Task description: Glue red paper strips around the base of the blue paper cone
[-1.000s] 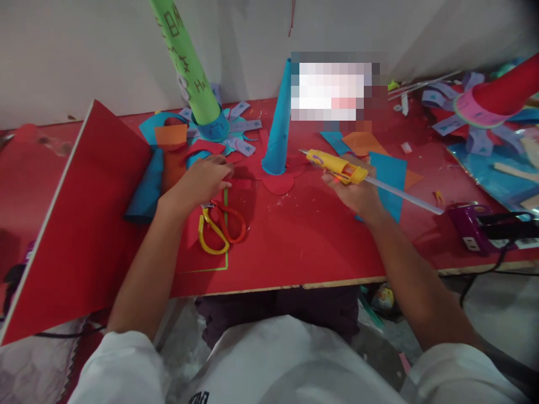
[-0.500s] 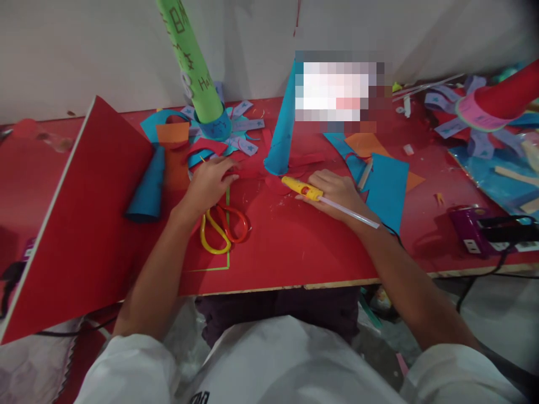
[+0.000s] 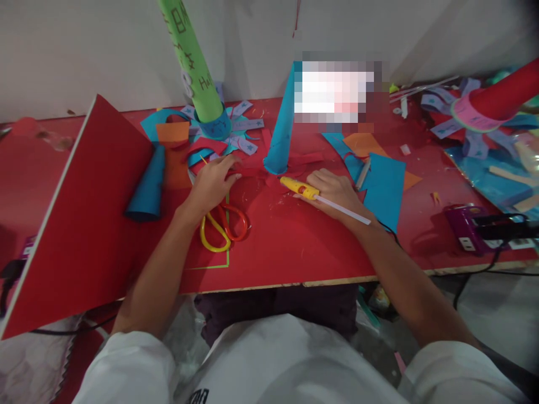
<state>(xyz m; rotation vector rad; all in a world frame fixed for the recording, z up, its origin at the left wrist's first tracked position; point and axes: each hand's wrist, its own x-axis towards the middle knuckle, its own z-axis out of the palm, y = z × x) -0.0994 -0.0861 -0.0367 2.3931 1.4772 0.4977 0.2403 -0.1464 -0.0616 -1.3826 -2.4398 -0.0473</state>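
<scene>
My right hand point(image 3: 334, 188) is closed around a yellow hot glue gun point(image 3: 301, 187) with a clear glue stick point(image 3: 343, 210) out of its back end. The nozzle points left, just below the base of a blue paper cone point(image 3: 281, 134) that stands upright. Red paper strips point(image 3: 305, 159) spread out around the cone's base. My left hand point(image 3: 214, 179) rests left of the cone, thumb and bent fingers at the end of one red strip point(image 3: 252, 172). Below that hand lie scissors point(image 3: 224, 227) with yellow and red handles; their blades are mostly hidden.
A red board point(image 3: 80, 224) leans up at left, beside a second blue cone point(image 3: 147, 191). Behind stands a green paper tube point(image 3: 193, 67). Blue paper point(image 3: 383, 191) lies at right, near a purple power box point(image 3: 467, 227) with cords. A patch behind the cone is pixelated.
The view has shifted very slightly. Both hands and the glue gun keep nearly the same place, and the cone stands as before.
</scene>
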